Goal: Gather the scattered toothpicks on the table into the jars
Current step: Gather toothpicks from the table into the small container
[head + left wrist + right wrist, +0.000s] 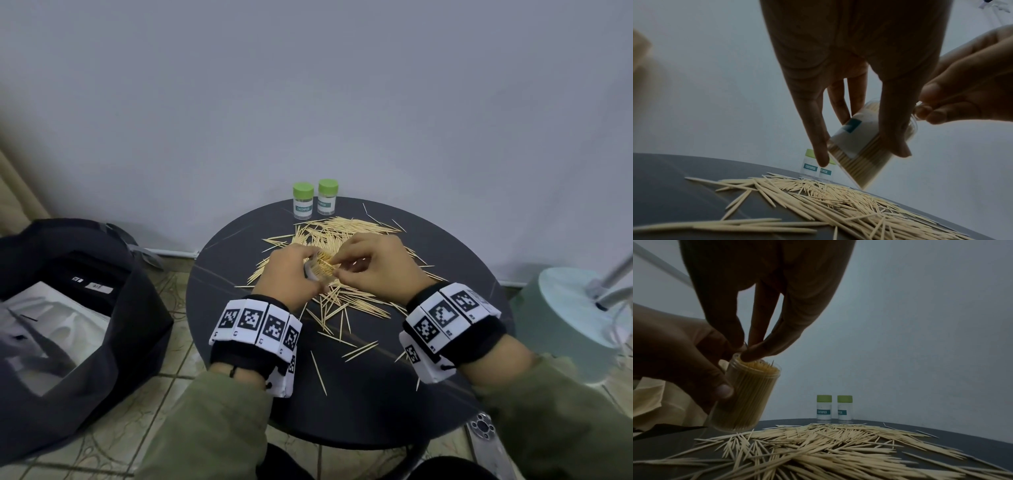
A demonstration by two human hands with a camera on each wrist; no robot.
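My left hand (291, 274) grips a clear open jar (748, 395) packed with toothpicks, tilted above the pile; the same jar (865, 146) shows its white label in the left wrist view. At the jar's mouth my right hand (370, 267) pinches a few toothpicks (745, 345) between thumb and fingers. Many loose toothpicks (339, 240) lie scattered over the round dark table (359, 394). Two more jars with green lids (303, 200) (327, 197) stand upright at the table's far edge.
A grey wall runs right behind the table. A black bag (68, 308) holding a white item sits on the tiled floor at the left. A pale green lamp base (575, 318) stands at the right.
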